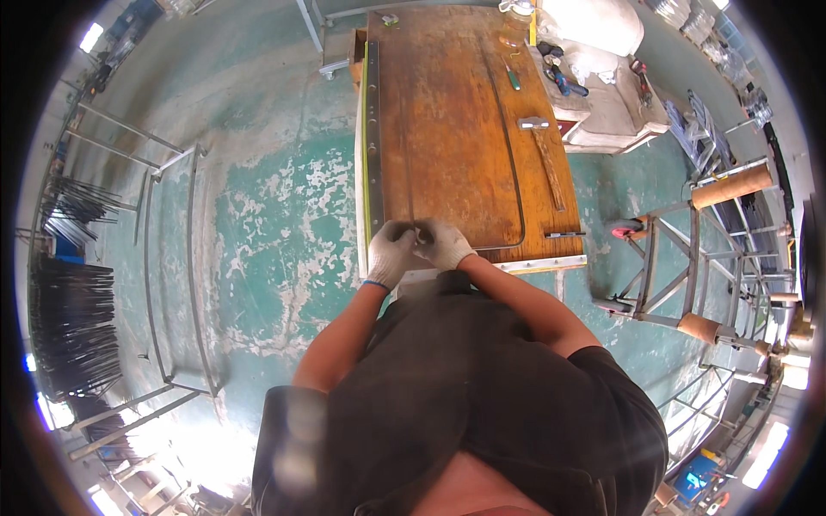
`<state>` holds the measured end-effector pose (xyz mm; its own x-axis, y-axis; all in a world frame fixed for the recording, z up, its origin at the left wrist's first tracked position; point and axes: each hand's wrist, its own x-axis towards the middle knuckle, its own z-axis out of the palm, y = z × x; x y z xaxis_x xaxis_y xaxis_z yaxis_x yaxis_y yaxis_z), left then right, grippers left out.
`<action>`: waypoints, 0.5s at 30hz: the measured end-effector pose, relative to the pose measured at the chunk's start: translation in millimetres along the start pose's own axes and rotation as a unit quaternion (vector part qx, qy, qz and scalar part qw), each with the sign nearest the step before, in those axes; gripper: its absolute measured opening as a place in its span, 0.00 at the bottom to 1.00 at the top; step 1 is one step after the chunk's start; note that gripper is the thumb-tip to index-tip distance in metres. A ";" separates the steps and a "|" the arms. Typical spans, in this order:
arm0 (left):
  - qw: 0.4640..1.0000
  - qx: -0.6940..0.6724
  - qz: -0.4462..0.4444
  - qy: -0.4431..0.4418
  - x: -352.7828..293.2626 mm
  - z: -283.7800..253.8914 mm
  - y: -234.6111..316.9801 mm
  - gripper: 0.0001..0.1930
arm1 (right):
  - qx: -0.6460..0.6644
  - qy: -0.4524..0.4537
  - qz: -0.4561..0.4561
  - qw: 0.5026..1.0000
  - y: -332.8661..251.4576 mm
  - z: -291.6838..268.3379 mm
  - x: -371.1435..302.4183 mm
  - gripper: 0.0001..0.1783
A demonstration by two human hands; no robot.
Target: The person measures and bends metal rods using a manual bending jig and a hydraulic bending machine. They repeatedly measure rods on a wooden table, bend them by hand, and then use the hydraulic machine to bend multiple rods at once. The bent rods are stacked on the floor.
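Observation:
A thin dark metal rod frame (514, 163) lies on the brown wooden table (456, 103). Its right side bends round at a near corner and runs toward my hands. In a pale work glove, my left hand (391, 254) is closed at the near left part of the frame. My right hand (443, 245), gloved too, meets it there with its fingers pinched together. The fingertips of both hands nearly touch, and they cover that stretch of the rod. Whatever small detail lies between them is hidden.
A hammer (544, 163), a green-handled screwdriver (514, 79) and a dark pen-like tool (564, 235) lie to the right. A perforated metal strip (373, 129) edges the table's left. Power tools rest on a worn sofa (602, 112). Metal racks (688, 258) stand at both sides.

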<state>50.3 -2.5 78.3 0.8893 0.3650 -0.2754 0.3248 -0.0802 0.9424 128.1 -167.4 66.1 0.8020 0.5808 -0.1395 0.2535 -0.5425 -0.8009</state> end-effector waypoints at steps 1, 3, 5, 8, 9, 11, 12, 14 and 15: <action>1.000 0.027 0.003 0.009 0.8 1.0 3.7 0.13 | -0.026 -0.023 0.002 0.999 12.0 2.2 -1.0 0.25; 0.992 0.112 0.053 0.015 -4.1 -0.1 -11.1 0.12 | -0.103 -0.006 -0.015 0.994 32.7 1.0 -14.3 0.25; 0.976 0.193 0.105 0.009 -13.8 -0.4 -27.8 0.12 | -0.186 0.068 0.029 0.980 53.6 -18.3 -33.0 0.23; 0.937 0.290 0.193 -0.032 -24.9 12.9 -38.0 0.13 | -0.265 0.164 0.171 0.935 101.9 -47.1 -63.0 0.17; 0.926 0.314 0.202 -0.062 -26.3 17.8 -42.8 0.12 | -0.267 0.198 0.170 0.928 104.6 -51.0 -75.5 0.18; 0.898 0.359 0.223 -0.123 -25.2 26.8 -47.3 0.12 | -0.274 0.156 0.082 0.945 111.4 -52.5 -92.9 0.18; 0.880 0.390 0.230 -0.146 -24.6 29.3 -47.5 0.12 | -0.271 0.151 0.069 0.948 109.2 -49.8 -98.4 0.17; 0.851 0.436 0.235 -0.175 -23.2 28.1 -43.2 0.13 | -0.265 0.140 0.041 0.953 97.9 -40.4 -103.7 0.15; 0.835 0.458 0.237 -0.190 -22.8 26.9 -40.3 0.14 | -0.262 0.142 0.052 0.953 93.8 -38.1 -105.0 0.15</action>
<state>25.6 -32.6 41.5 0.9696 -0.2149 -0.1172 -0.1367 -0.8726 0.4689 88.3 -302.4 27.8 0.9324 0.3608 0.0211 0.3413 -0.8599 -0.3796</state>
